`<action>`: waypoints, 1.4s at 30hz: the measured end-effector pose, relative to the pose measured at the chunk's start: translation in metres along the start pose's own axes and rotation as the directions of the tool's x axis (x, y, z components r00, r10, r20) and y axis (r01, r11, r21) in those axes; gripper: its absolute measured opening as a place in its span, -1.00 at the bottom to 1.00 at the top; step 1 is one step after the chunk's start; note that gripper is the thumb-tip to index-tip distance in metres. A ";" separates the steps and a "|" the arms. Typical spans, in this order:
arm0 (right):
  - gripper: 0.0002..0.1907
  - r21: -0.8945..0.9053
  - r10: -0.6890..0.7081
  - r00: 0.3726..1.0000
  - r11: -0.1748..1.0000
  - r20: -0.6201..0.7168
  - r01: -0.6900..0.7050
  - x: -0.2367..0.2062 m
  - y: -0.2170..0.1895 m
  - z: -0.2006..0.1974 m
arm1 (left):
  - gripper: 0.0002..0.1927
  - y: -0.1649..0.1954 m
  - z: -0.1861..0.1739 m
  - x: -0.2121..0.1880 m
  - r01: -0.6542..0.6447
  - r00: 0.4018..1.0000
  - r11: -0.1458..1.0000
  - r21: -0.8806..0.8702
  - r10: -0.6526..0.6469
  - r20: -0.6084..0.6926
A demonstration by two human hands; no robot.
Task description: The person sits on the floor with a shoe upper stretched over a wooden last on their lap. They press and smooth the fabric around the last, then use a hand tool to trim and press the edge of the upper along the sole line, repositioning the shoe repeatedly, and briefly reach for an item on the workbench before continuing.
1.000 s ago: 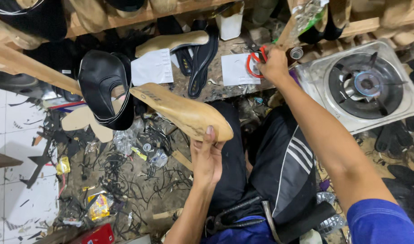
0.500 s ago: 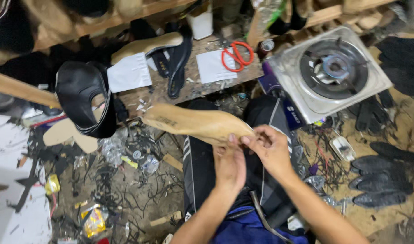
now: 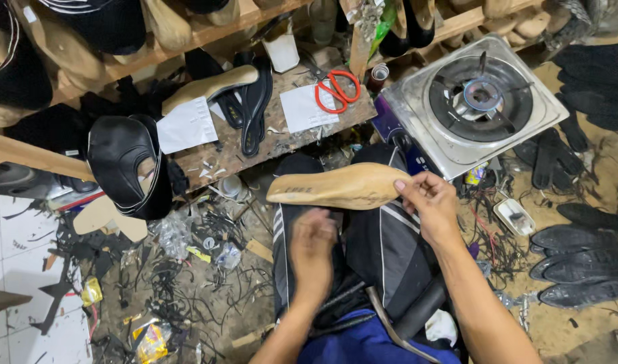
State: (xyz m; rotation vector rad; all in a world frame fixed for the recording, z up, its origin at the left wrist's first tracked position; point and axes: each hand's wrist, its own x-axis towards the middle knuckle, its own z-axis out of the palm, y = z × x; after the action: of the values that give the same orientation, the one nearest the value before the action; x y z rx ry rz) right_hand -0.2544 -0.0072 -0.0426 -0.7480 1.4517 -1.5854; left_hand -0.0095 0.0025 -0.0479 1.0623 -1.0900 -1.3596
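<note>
Fingers of the right hand (image 3: 430, 202): closed on the broad end of a tan wooden shoe last (image 3: 339, 187), thumb on top; last held level above the lap, its narrow end pointing to the person's left, over dark trousers with white side stripes (image 3: 380, 243).
Fingers of the left hand (image 3: 312, 249): blurred; grip cannot be told. Hand sits just below the last, apart from it, back of hand to camera.

Surroundings:
- Scarred wooden bench (image 3: 268, 135), beyond the last. On it: red-handled scissors (image 3: 336, 91) lying partly on a white paper sheet (image 3: 302, 108); a second white paper sheet (image 3: 186, 125); a black sandal sole (image 3: 255, 111); a pale wooden last (image 3: 208, 87).
- Black leather shoe upper on a last (image 3: 127, 165), mounted on a wooden stand at the bench's left end.
- Square steel single-burner gas stove (image 3: 481, 101), just right of the bench.
- Black shoe soles (image 3: 578, 263), stacked on the floor at far right.
- Floor at left: scraps of black cord, plastic wrappers, offcuts (image 3: 181, 283).
- Wooden shelf (image 3: 154, 50) above the bench, carrying further lasts.
</note>
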 end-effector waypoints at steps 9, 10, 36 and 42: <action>-0.82 0.179 0.187 0.979 0.969 -0.079 -0.170 0.009 0.017 -0.002 | -0.58 0.009 -0.050 0.067 0.040 0.994 0.997 0.073 -0.033 -0.104; -0.82 0.176 0.184 0.978 0.970 -0.098 -0.165 0.011 0.017 -0.002 | -0.60 0.008 -0.048 0.061 0.058 0.993 0.993 0.101 -0.047 -0.110; -0.66 -0.064 -0.095 0.981 0.994 -0.168 0.085 -0.033 0.031 0.014 | -0.68 0.270 0.000 0.346 -0.595 0.635 -0.009 0.804 0.608 0.477; -0.67 -0.088 -0.089 0.986 0.993 -0.144 0.077 -0.023 0.036 0.013 | -0.69 0.251 -0.004 0.313 -0.739 0.468 0.016 0.674 0.732 0.495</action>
State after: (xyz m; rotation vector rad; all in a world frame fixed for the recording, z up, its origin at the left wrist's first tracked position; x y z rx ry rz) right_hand -0.2258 0.0074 -0.0737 -0.7603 1.6195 -1.6831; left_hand 0.0233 -0.3194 0.1892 0.8093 -2.0364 0.1969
